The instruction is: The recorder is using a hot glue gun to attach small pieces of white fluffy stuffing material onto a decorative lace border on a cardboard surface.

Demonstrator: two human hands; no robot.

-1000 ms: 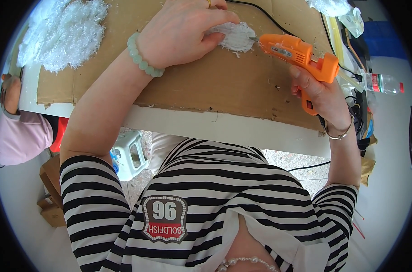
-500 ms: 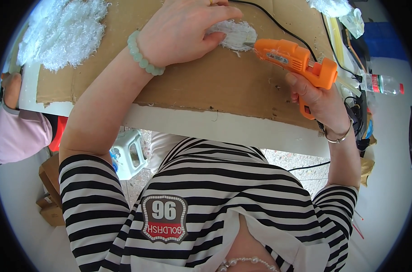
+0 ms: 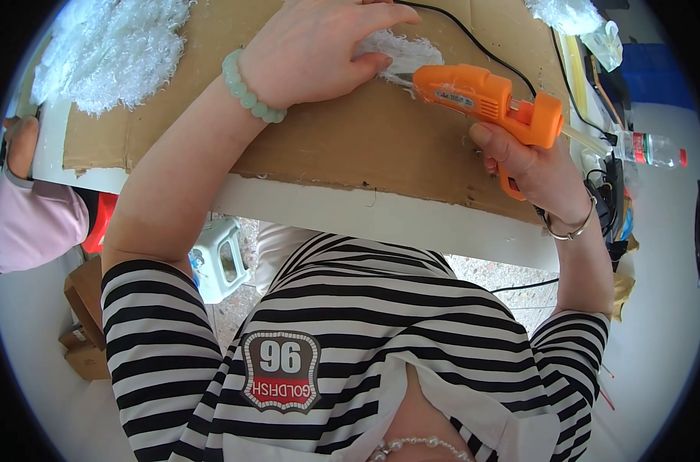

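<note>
My left hand (image 3: 319, 50), with a pale green bead bracelet at the wrist, presses flat on a small white fluffy piece (image 3: 407, 54) lying on a brown cardboard sheet (image 3: 350, 131). My right hand (image 3: 531, 165) grips an orange glue gun (image 3: 484, 96) by its handle. The gun's nozzle points left and touches the edge of the fluffy piece just beside my left fingers. A black cord (image 3: 473, 35) runs away from the gun across the cardboard.
A heap of white fluffy material (image 3: 111, 46) lies at the cardboard's far left. The white table edge (image 3: 380, 215) runs below the cardboard. A plastic bottle (image 3: 650, 150) lies at the right. Another person's pink sleeve (image 3: 30, 223) shows at the left, a small green stool (image 3: 219, 258) under the table.
The glue gun has moved left, bringing its nozzle from beside the fluffy piece to its edge. My left hand has stayed pressed on the piece.
</note>
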